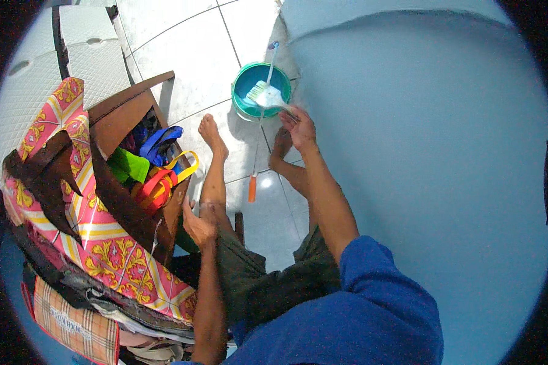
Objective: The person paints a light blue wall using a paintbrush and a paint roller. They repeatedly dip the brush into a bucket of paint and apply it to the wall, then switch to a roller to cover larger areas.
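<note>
Right hand point(301, 129): fingers closed on the handle end of one wide brush point(270, 97), bristles pointing away from the fingers. The brush head sits over the mouth of one green bucket point(242, 110), just beyond the fingertips, presumably so drips land inside; can't tell if bristles touch liquid. Handle-end grip likely keeps the fingers dry.

One orange handle point(252, 188) sits nearer the body than the right fingers, thin rod running up toward the bucket. One blue-tipped stick point(274, 53) stands up past the brush; can't tell if it's the same tool.

Left hand point(200, 226): fingers half curled, next to one pale strip point(197, 186); grip on it can't be confirmed. Beside those fingers: one wooden cabinet point(128, 121), stuffed with coloured fabric, count unclear. Two bare feet flank the bucket's near side.
</note>
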`<move>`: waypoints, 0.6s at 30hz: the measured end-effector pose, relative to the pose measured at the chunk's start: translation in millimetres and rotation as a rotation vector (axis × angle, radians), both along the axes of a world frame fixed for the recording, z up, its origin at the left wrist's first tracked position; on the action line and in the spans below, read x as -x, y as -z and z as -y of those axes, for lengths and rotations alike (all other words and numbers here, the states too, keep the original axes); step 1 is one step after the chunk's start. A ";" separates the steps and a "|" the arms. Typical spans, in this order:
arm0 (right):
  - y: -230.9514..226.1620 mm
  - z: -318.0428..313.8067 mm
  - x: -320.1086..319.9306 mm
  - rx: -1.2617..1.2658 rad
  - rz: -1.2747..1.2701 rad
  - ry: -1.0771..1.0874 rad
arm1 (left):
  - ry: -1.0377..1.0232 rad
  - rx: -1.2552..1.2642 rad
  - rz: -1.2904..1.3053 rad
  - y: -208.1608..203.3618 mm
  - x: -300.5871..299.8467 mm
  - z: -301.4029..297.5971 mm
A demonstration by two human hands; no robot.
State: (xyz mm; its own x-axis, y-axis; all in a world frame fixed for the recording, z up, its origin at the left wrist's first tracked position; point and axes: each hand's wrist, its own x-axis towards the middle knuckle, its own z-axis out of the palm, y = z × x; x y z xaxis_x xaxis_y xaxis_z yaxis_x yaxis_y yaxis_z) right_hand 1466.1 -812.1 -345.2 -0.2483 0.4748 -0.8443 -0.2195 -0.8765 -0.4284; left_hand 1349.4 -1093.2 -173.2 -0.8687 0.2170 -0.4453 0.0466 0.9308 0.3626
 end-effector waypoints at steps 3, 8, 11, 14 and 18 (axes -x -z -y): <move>-18.2 -5.0 -32.4 0.068 -0.167 0.011 | 0.026 -0.015 0.009 -9.2 -0.9 -7.3; -93.3 -3.5 -61.9 0.141 -0.335 0.066 | 0.013 -0.063 0.032 -23.9 -8.6 -17.1; -156.2 1.5 -68.6 0.200 -0.445 0.095 | 0.046 -0.140 -0.019 -39.1 -16.5 -24.7; -242.4 4.9 -68.3 0.198 -0.543 0.104 | 0.045 -0.310 -0.035 -66.5 -23.0 -39.8; -344.3 5.1 -59.0 0.159 -0.683 0.201 | 0.126 -0.409 0.087 -136.1 -17.3 -66.0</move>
State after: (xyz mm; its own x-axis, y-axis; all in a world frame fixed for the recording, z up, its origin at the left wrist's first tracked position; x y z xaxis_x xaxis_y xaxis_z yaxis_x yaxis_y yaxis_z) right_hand 1525.2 -817.2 -1.0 -0.6652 0.4511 -0.5950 -0.5554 -0.8315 -0.0095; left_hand 1366.7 -1027.2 -37.2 -0.7868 0.4929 -0.3714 0.1037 0.6989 0.7077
